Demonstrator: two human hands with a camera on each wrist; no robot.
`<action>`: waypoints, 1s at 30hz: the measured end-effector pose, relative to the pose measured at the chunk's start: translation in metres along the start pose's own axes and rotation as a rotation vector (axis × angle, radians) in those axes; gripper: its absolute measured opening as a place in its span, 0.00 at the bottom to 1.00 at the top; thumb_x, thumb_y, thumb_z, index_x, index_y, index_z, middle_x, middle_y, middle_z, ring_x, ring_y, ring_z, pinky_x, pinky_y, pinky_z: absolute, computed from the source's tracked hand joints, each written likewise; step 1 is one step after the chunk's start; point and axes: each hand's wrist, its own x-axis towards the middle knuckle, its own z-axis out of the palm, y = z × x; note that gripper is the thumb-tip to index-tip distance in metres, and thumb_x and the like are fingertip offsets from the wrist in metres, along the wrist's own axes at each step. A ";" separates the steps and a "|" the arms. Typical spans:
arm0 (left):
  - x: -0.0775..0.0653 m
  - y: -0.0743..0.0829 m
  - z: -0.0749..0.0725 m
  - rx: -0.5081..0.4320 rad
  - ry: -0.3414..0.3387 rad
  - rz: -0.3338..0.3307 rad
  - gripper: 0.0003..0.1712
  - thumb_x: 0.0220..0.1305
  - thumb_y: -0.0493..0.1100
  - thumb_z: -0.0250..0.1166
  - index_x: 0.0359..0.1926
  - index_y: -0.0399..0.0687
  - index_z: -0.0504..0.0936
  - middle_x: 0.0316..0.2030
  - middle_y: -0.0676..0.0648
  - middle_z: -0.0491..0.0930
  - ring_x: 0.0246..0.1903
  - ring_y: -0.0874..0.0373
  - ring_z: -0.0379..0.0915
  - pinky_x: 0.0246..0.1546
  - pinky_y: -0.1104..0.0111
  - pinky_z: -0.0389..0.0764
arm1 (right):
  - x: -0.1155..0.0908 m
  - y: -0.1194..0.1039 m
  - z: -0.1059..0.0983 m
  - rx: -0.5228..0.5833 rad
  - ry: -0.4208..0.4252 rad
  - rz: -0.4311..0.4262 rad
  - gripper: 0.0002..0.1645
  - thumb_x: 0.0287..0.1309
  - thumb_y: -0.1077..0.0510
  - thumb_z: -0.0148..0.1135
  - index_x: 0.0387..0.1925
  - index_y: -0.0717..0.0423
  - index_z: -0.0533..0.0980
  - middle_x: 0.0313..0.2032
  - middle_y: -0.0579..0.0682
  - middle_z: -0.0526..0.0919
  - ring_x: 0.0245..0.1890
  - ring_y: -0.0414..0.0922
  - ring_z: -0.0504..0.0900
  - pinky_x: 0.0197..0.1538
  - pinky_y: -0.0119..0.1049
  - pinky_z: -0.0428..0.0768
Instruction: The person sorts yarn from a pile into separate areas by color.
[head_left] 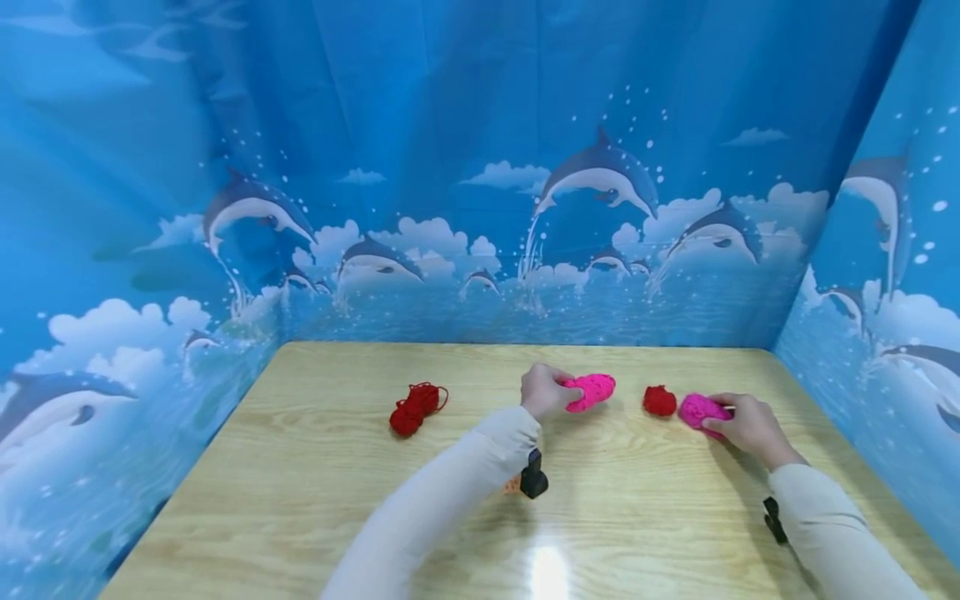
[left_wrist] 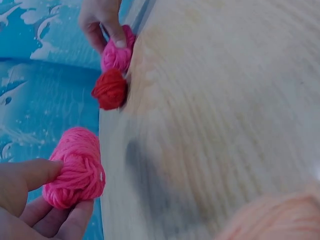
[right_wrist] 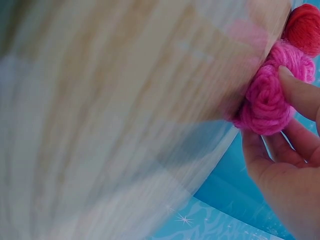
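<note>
My left hand (head_left: 546, 390) pinches a bright pink yarn skein (head_left: 592, 392) between thumb and fingers. In the left wrist view this pink skein (left_wrist: 76, 170) is held off the table, with a shadow on the wood. Toward the right side of the table, my right hand (head_left: 750, 425) grips a magenta yarn ball (head_left: 701, 410), thumb on top and fingers below. The magenta yarn (right_wrist: 270, 95) appears to rest on the table. Just left of it sits a small red yarn ball (head_left: 660, 401), touching or nearly touching it.
A red yarn skein (head_left: 415, 408) with loose loops lies on the left part of the wooden table (head_left: 300, 500). Orange-peach yarn (head_left: 512, 484) is mostly hidden behind my left wrist. A blue dolphin-print curtain (head_left: 450, 167) stands along the table's back and sides.
</note>
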 end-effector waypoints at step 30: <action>-0.068 -0.029 0.012 0.154 -0.277 0.158 0.15 0.46 0.38 0.78 0.38 0.46 0.89 0.32 0.53 0.87 0.32 0.70 0.73 0.30 0.77 0.75 | 0.000 0.002 0.001 0.001 0.002 -0.006 0.28 0.53 0.59 0.68 0.50 0.77 0.73 0.45 0.76 0.77 0.45 0.70 0.75 0.46 0.60 0.75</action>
